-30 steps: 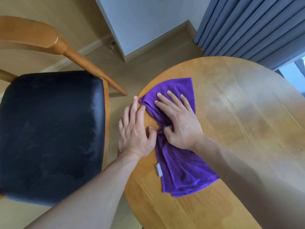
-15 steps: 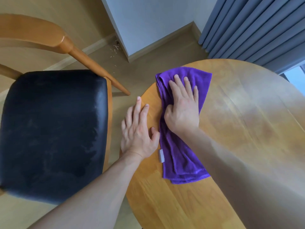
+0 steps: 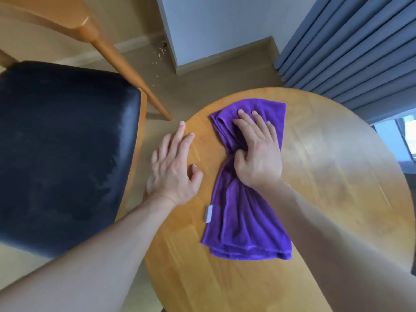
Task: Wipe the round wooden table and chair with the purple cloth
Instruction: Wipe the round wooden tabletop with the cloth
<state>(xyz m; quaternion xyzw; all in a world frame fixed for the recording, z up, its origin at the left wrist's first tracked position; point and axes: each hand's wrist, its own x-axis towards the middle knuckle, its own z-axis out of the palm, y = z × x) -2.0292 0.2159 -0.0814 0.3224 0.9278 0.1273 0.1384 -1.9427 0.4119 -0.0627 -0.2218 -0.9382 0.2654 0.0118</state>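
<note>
A purple cloth [image 3: 245, 221] lies in a long bunched strip on the round wooden table [image 3: 337, 176], reaching from near the far rim back toward me. My right hand [image 3: 258, 154] presses down on its far half with straight fingers, and the cloth gathers at my thumb. My left hand [image 3: 173, 167] rests flat on the table's left edge, beside the cloth and apart from it. The chair with a black padded seat [image 3: 63, 154] and a wooden backrest [image 3: 56, 16] stands left of the table.
Grey-blue curtains [image 3: 360, 52] hang behind the table at the upper right, with a strip of window [image 3: 400, 140] below them. A white wall corner [image 3: 213, 25] juts in at the top. A narrow gap of beige floor [image 3: 193, 86] separates chair and table.
My right hand has slid the cloth away from the table's left edge, toward the far rim and to the right. My left hand has stayed flat at the table's edge.
</note>
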